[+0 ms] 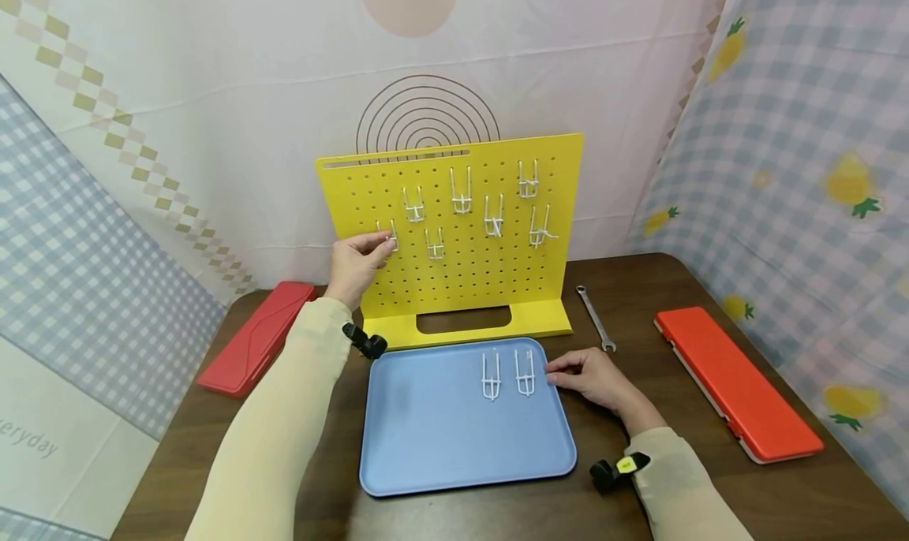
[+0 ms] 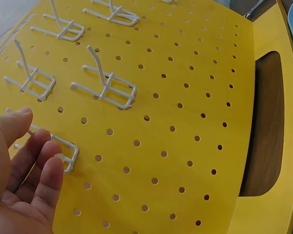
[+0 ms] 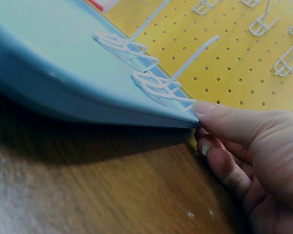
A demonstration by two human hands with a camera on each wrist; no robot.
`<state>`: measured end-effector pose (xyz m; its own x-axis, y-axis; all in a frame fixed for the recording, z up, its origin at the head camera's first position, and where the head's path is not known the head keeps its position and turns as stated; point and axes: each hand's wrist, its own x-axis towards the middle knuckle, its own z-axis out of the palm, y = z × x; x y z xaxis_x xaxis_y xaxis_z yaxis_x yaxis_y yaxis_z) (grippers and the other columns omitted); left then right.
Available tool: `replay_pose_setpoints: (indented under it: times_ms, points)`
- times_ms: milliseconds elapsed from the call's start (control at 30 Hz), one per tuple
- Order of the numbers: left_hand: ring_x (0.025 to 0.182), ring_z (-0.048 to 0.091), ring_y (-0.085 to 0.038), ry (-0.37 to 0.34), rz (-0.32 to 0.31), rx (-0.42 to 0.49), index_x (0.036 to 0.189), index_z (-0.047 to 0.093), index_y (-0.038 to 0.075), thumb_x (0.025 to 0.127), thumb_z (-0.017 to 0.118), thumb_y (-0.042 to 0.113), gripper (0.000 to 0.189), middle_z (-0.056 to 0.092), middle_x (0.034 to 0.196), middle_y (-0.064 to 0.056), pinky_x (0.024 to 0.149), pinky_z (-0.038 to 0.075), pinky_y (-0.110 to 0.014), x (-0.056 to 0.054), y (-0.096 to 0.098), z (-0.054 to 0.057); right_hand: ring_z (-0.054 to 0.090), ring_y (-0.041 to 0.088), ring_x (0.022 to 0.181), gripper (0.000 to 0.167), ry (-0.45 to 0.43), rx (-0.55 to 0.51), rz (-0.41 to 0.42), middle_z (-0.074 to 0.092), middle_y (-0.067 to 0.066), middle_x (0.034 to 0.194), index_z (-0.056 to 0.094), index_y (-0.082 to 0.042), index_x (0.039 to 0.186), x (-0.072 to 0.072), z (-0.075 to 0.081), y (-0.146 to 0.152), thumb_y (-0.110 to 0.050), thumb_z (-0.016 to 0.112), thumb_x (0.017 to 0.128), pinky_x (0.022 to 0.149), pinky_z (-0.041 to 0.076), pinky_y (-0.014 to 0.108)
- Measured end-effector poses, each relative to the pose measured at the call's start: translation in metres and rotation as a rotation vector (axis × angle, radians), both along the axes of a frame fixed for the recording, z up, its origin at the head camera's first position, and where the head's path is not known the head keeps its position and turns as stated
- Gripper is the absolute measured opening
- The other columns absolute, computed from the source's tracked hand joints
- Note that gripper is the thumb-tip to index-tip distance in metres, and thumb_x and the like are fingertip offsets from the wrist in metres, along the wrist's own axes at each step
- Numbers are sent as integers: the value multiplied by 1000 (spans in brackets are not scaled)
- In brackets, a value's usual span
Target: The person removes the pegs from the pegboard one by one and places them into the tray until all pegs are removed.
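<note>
My left hand [image 1: 357,269] pinches a white wire pegboard hook [image 2: 68,151] at the left of the upright yellow pegboard [image 1: 469,269]. Its thumb and fingers cover part of that hook in the left wrist view. Several more white hooks hang on the board, among them one lower hook [image 1: 435,245] just to the right. On the right, my other hand [image 1: 592,377] grips the rim of the blue tray [image 1: 440,438], thumb on top and fingers curled below. Two loose hooks, a left one [image 1: 491,377] and a right one [image 1: 525,374], lie in the tray near that hand.
A red case [image 1: 259,336] lies left of the board on the brown table [image 1: 604,478]. An orange-red case [image 1: 738,383] lies at the right. Between board and right case is a metal wrench [image 1: 595,317]. Patterned cloth [image 1: 568,68] hangs behind and at both sides.
</note>
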<state>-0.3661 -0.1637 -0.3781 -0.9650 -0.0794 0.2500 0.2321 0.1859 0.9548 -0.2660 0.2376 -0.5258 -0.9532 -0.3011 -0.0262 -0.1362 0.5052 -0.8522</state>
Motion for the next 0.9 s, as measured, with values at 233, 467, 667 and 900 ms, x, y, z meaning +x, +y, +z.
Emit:
replay_pose_setpoints:
  times_ms: [233, 467, 667, 900]
  points:
    - [97, 65, -24, -11, -7, 6, 115, 71, 8, 87, 73, 22, 31, 70, 107, -9, 76, 53, -27, 0, 0, 0, 62, 19, 96, 20, -3, -9, 8, 72, 2, 99, 77, -14, 99, -1, -1, 1, -26, 77, 82, 83, 50, 34]
    - [100, 64, -31, -23, -19, 11, 116, 69, 1, 89, 70, 14, 30, 69, 106, -11, 76, 53, -27, 12, 5, 12, 62, 19, 97, 19, 2, -8, 4, 72, 1, 99, 77, -15, 98, 0, -1, 1, -26, 77, 82, 83, 50, 33]
    - [89, 65, -18, -8, -5, 22, 113, 71, 5, 87, 73, 20, 30, 70, 105, -9, 74, 52, -24, 6, 3, 6, 62, 20, 96, 18, -12, 4, 4, 72, 5, 100, 76, -8, 101, 11, 19, -6, -17, 75, 85, 83, 50, 36]
    - [86, 66, -20, 47, 2, 35, 110, 73, 5, 86, 74, 21, 29, 72, 102, -6, 74, 53, -25, 4, 0, 4, 62, 19, 97, 18, -2, 7, -1, 72, 4, 100, 76, -9, 101, 5, 9, -3, -17, 75, 85, 83, 50, 36]
